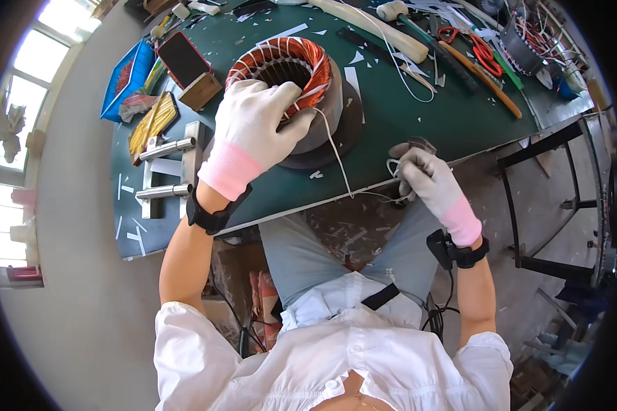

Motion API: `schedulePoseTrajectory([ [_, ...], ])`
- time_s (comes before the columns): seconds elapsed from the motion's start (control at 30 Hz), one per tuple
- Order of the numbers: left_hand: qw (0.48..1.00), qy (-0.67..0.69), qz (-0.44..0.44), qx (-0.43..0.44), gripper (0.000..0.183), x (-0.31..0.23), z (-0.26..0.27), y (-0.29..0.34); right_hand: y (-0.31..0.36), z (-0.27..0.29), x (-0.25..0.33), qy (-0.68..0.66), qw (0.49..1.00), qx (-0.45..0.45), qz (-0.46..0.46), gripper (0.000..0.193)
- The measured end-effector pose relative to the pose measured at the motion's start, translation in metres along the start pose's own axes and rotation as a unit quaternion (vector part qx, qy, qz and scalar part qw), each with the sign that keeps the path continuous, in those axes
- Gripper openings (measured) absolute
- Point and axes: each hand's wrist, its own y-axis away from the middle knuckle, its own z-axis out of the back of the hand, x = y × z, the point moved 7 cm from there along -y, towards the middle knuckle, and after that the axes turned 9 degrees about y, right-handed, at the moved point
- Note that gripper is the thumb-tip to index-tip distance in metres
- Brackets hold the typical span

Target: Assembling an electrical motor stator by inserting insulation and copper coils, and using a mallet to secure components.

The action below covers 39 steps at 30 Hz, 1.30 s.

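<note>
A motor stator (336, 92) with orange copper windings (313, 56) laced in white cord stands on the green table. My left hand (260, 120), in a white glove with a pink cuff, is closed over the winding's near left rim. Its fingers reach toward the bore, and their tips are partly hidden. From beside its thumb a white cord (334, 147) runs down over the table's front edge to my right hand (425, 178). That gloved hand is closed on the cord, off the table edge, with a small loop showing at its fingers. The fingertips look dark and slightly blurred.
Left of the stator are a metal frame with two rods (164, 171), a phone (185, 60) against a wooden block (199, 91), and a blue bin (127, 79). Orange-handled scissors (483, 55), mallets and another stator (521, 44) lie far right. A black metal stand (548, 205) is at right.
</note>
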Motion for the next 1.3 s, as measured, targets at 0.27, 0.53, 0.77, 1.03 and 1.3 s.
schedulePoseTrajectory([
  [0.27,1.000,-0.007,0.003,0.001,0.020,0.001,0.000,0.003,-0.004,-0.016,0.049,-0.438,0.887,0.075,0.129,0.025],
  [0.53,0.999,0.009,0.040,-0.003,0.018,0.001,0.001,0.002,-0.029,-0.048,0.066,-0.353,0.923,0.051,0.142,0.019],
  [0.77,0.998,0.023,0.058,0.000,0.024,0.003,0.002,0.001,-0.068,-0.056,0.073,-0.347,0.931,-0.042,0.109,0.019],
  [1.03,0.998,0.019,0.055,-0.004,0.026,0.007,0.006,-0.001,-0.056,-0.068,0.105,0.188,0.824,-0.408,0.345,0.010],
  [1.3,0.970,-0.143,0.175,0.085,0.065,0.017,0.005,0.003,-0.005,-0.078,0.013,-0.380,0.878,0.258,-0.136,0.019],
])
